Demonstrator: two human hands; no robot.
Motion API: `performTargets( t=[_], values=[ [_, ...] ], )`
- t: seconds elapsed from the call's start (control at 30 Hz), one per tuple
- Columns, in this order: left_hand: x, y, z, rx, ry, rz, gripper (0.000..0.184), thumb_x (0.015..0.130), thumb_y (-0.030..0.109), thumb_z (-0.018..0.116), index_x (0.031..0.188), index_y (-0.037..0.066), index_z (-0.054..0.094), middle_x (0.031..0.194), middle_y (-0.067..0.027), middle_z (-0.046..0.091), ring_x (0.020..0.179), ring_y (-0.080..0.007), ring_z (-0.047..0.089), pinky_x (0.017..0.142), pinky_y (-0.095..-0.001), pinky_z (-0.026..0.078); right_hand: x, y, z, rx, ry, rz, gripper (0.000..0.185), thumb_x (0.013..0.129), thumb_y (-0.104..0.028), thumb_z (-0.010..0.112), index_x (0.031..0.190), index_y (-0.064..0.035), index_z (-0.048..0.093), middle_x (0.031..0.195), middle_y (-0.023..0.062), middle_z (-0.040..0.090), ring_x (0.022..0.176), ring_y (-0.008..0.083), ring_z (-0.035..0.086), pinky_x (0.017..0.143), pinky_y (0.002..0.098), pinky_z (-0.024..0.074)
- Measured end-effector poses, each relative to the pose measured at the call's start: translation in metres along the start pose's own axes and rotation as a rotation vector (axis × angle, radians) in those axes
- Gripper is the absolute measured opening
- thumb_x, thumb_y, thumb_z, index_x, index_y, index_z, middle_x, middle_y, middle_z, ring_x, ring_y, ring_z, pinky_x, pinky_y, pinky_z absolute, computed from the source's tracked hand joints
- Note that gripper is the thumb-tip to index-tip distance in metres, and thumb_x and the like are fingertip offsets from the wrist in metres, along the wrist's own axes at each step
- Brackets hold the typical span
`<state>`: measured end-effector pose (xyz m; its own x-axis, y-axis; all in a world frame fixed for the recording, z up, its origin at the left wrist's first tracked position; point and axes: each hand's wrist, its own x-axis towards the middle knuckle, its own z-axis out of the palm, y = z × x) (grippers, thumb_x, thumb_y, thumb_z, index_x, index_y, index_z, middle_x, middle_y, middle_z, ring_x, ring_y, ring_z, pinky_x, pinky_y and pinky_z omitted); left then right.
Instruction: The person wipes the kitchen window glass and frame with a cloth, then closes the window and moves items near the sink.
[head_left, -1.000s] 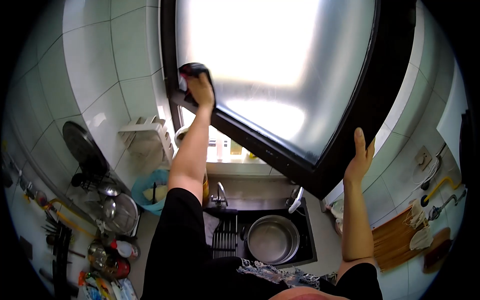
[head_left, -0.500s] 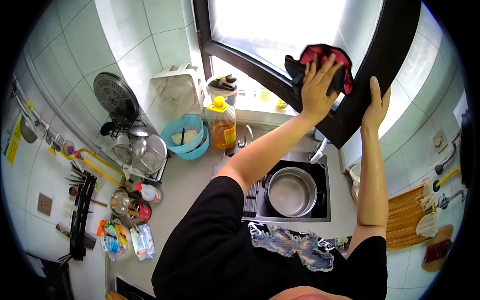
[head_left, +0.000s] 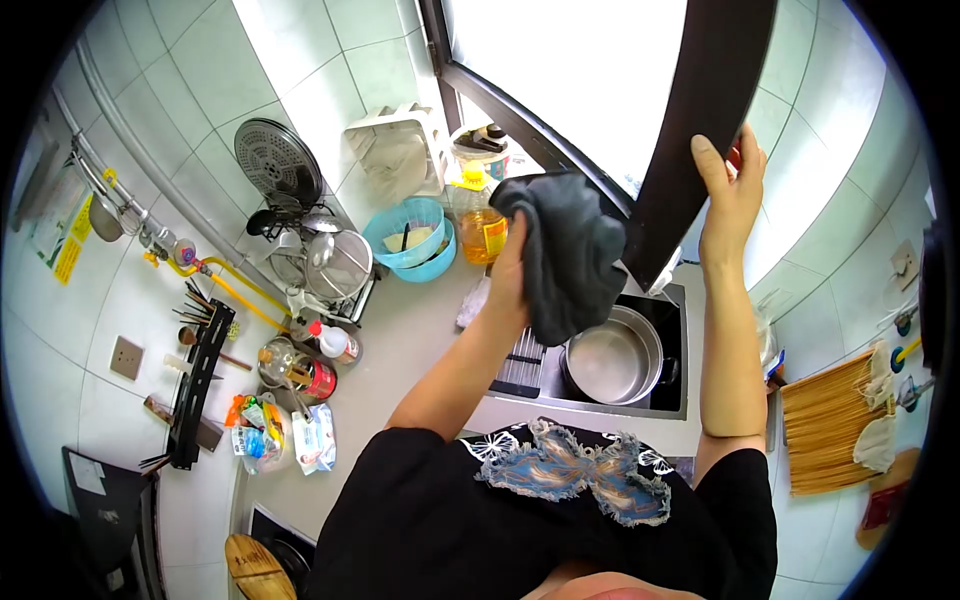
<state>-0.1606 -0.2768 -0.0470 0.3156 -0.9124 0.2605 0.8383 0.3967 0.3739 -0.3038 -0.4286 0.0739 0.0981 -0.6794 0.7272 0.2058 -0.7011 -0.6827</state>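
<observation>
A dark grey cloth point(head_left: 572, 262) hangs from my left hand point(head_left: 511, 275), whose fingers are closed on its left side. It is bunched up, in front of the lower frame of the open window, and hides part of the sink. My right hand point(head_left: 732, 195) grips the outer edge of the dark window frame point(head_left: 698, 110). Its thumb lies on the near face and the other fingers go behind, partly hidden. Bright window glass point(head_left: 560, 80) fills the space inside the frame.
Below, a metal pot point(head_left: 612, 358) stands in the sink point(head_left: 678, 400). An oil bottle point(head_left: 478, 222), blue basins point(head_left: 405, 235) and a dish rack point(head_left: 345, 310) are on the left of the counter point(head_left: 385, 345). A bamboo mat point(head_left: 828, 425) hangs at the right wall.
My left hand has brought the cloth away from the window, down and to the left; its grey side shows now instead of red. My right hand has moved slightly left with the window frame.
</observation>
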Motion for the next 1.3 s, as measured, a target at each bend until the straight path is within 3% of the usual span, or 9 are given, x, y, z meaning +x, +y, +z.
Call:
performTargets(
  t=[0.2, 0.37, 0.6, 0.67, 0.7, 0.8, 0.97, 1.13, 1.3],
  values=[
    [-0.051, 0.015, -0.030, 0.097, 0.102, 0.077, 0.070, 0.105, 0.057, 0.039, 0.151, 0.006, 0.040, 0.149, -0.0150, 0.050, 0.136, -0.0307, 0.050, 0.119, -0.0485, 0.036, -0.027, -0.026, 0.015, -0.108, -0.073, -0.199, 0.079, 0.069, -0.026, 0.085, 0.137, -0.0023, 0.052, 0.115, 0.0121, 0.049, 0.111, 0.0264, 0.054, 0.098, 0.0390, 0.0446],
    [-0.077, 0.031, -0.037, 0.156, 0.166, 0.122, 0.072, 0.104, 0.059, 0.037, 0.154, 0.007, 0.036, 0.153, -0.0165, 0.046, 0.139, -0.0339, 0.047, 0.119, -0.0522, 0.034, -0.055, -0.045, 0.035, -0.063, -0.157, -0.229, 0.082, 0.074, -0.008, 0.079, 0.146, -0.0028, 0.040, 0.125, 0.0123, 0.047, 0.120, 0.0248, 0.051, 0.100, 0.0372, 0.0476],
    [-0.114, 0.043, -0.045, 0.046, 0.063, 0.126, 0.077, 0.103, 0.061, 0.036, 0.158, 0.007, 0.027, 0.160, -0.0181, 0.035, 0.145, -0.0360, 0.038, 0.122, -0.0540, 0.029, -0.079, -0.063, 0.054, 0.091, -0.231, -0.359, 0.093, 0.063, -0.011, 0.083, 0.145, -0.0012, 0.041, 0.121, 0.0136, 0.048, 0.110, 0.0269, 0.048, 0.087, 0.0376, 0.0466],
    [-0.125, 0.047, -0.049, -0.049, -0.015, 0.142, 0.077, 0.103, 0.061, 0.036, 0.158, 0.008, 0.027, 0.160, -0.0188, 0.035, 0.145, -0.0364, 0.038, 0.122, -0.0545, 0.029, -0.087, -0.067, 0.058, 0.198, -0.275, -0.343, 0.094, 0.064, -0.010, 0.082, 0.147, 0.0017, 0.039, 0.123, 0.0164, 0.049, 0.111, 0.0293, 0.047, 0.092, 0.0385, 0.0454],
    [-0.131, 0.048, -0.036, 0.319, 0.282, 0.217, 0.075, 0.103, 0.061, 0.037, 0.157, 0.008, 0.030, 0.158, -0.0187, 0.037, 0.144, -0.0359, 0.041, 0.121, -0.0542, 0.030, -0.089, -0.069, 0.059, 0.208, -0.321, -0.341, 0.095, 0.065, -0.011, 0.081, 0.148, 0.0029, 0.038, 0.122, 0.0169, 0.049, 0.111, 0.0301, 0.047, 0.095, 0.0388, 0.0444],
    [-0.145, 0.060, -0.047, 0.229, 0.116, 0.255, 0.074, 0.102, 0.062, 0.040, 0.153, 0.008, 0.038, 0.152, -0.0189, 0.047, 0.137, -0.0356, 0.049, 0.117, -0.0531, 0.038, -0.096, -0.073, 0.064, 0.278, -0.421, -0.370, 0.094, 0.068, -0.015, 0.077, 0.150, 0.0087, 0.035, 0.123, 0.0196, 0.046, 0.115, 0.0337, 0.046, 0.105, 0.0392, 0.0382],
    [-0.160, 0.068, -0.036, 0.380, 0.329, 0.422, 0.066, 0.106, 0.054, 0.038, 0.153, 0.007, 0.039, 0.153, -0.0131, 0.047, 0.138, -0.0292, 0.048, 0.119, -0.0468, 0.037, -0.108, -0.077, 0.075, 0.409, -0.562, -0.383, 0.090, 0.072, -0.011, 0.072, 0.152, 0.0064, 0.035, 0.135, 0.0216, 0.041, 0.126, 0.0376, 0.045, 0.110, 0.0419, 0.0356],
    [-0.167, 0.075, -0.037, 0.452, 0.434, 0.537, 0.066, 0.107, 0.053, 0.036, 0.154, 0.007, 0.037, 0.156, -0.0147, 0.042, 0.141, -0.0315, 0.044, 0.120, -0.0471, 0.034, -0.115, -0.079, 0.086, 0.503, -0.605, -0.398, 0.087, 0.073, -0.011, 0.071, 0.151, 0.0044, 0.035, 0.134, 0.0207, 0.040, 0.125, 0.0392, 0.043, 0.110, 0.0447, 0.0364],
    [-0.177, 0.080, -0.038, 0.424, 0.362, 0.530, 0.067, 0.106, 0.054, 0.036, 0.154, 0.007, 0.036, 0.155, -0.0143, 0.043, 0.139, -0.0312, 0.046, 0.119, -0.0460, 0.036, -0.122, -0.081, 0.093, 0.479, -0.654, -0.447, 0.089, 0.074, -0.009, 0.069, 0.154, 0.0043, 0.034, 0.142, 0.0223, 0.037, 0.133, 0.0383, 0.041, 0.114, 0.0441, 0.0348]
  ],
)
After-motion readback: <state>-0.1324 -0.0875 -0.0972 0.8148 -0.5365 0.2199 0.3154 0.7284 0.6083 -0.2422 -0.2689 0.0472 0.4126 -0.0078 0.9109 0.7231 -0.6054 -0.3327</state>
